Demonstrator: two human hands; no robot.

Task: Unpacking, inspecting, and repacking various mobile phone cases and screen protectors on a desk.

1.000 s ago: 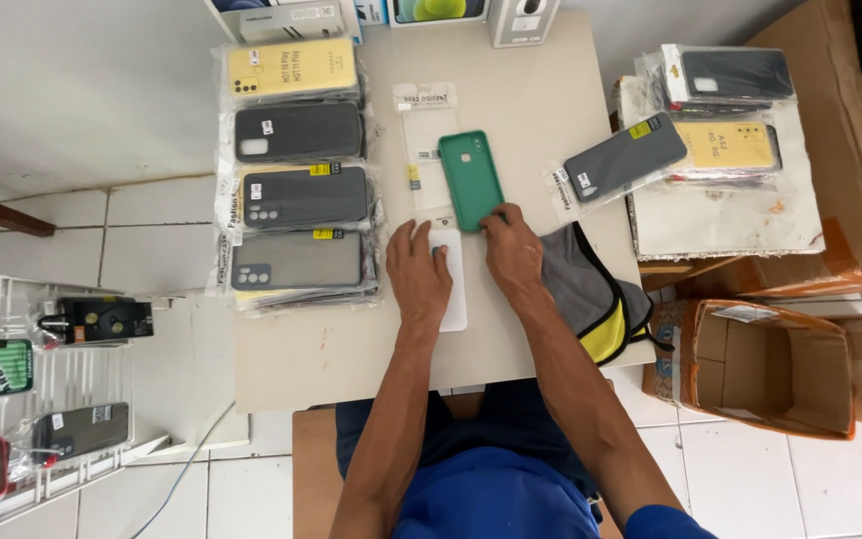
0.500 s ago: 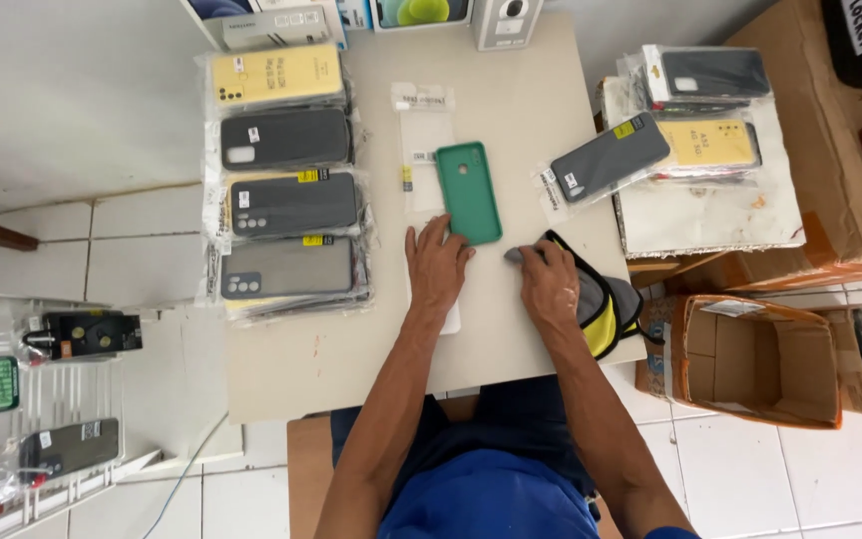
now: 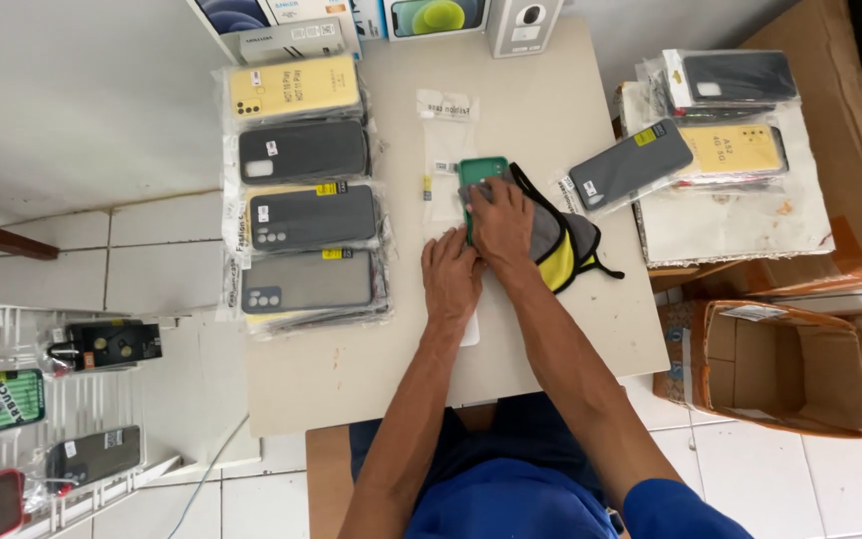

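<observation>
Hands meet at the middle of the beige table (image 3: pixel 551 100). The right hand (image 3: pixel 503 222) presses flat on a grey and yellow cloth pouch (image 3: pixel 561 245) laid over a green rectangular phone case (image 3: pixel 482 170), fingers spread, seemingly not clasping anything. The left hand (image 3: pixel 451 274) rests just beside it, fingertips touching the case's lower edge and a white card (image 3: pixel 470 329) beneath; whether it grips is unclear. Packaged phone cases (image 3: pixel 301 215), yellow and dark grey, lie in a column to the left.
</observation>
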